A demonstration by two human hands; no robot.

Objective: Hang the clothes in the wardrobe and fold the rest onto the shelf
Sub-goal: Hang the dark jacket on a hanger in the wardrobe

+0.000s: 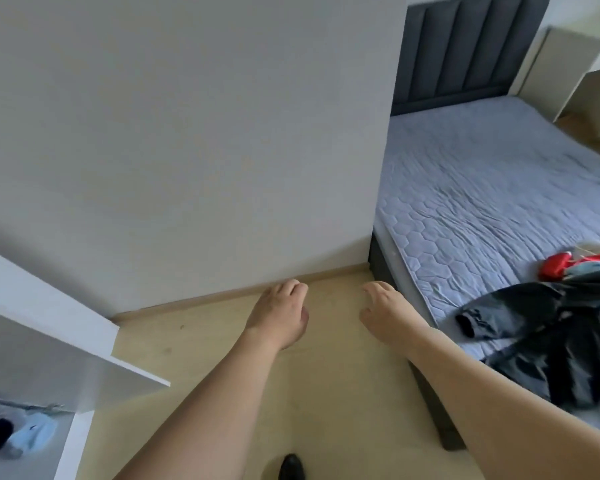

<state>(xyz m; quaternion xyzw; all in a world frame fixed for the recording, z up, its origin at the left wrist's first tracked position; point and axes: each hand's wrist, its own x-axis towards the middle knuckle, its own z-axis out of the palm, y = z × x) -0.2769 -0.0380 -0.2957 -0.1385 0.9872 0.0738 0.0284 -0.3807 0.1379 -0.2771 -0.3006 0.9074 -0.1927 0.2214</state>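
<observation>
Both arms reach out over the wooden floor [326,393] next to the bed [482,188]. The left hand [279,315] holds nothing, and its fingers hang loose and a bit curled. The right hand [385,315] is just beside the bed's edge, with loose fingers too, and it is not holding anything. A black jacket [561,344] lies in a heap on the bed's near side. Red clothes [558,266] sit just behind it. Far from the bed, a white shelf [66,358] holds pale blue clothes [32,434].
</observation>
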